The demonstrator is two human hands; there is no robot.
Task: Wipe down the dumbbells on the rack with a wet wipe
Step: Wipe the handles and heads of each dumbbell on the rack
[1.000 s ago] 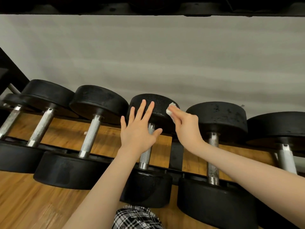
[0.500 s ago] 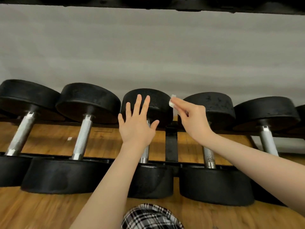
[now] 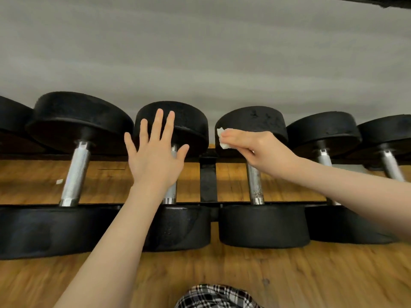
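While right hand (image 3: 255,145) presses wipe (image 3: 222,138), dumbbells (image 3: 251,125) fill rack (image 3: 208,174).

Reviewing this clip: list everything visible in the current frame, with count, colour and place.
dumbbells: six at least partly in view, black heads with silver handles, lying side by side across the rack.
rack: one, black bars, under the dumbbells.
wet wipe: one, white, against the far head of the dumbbell right of centre.
floor: brown wood, below and behind the rack.
wall: grey, behind.
checked cloth: one, black and white, bottom edge.
left hand: fingers spread, over the centre dumbbell.
right hand: pinches the wipe.
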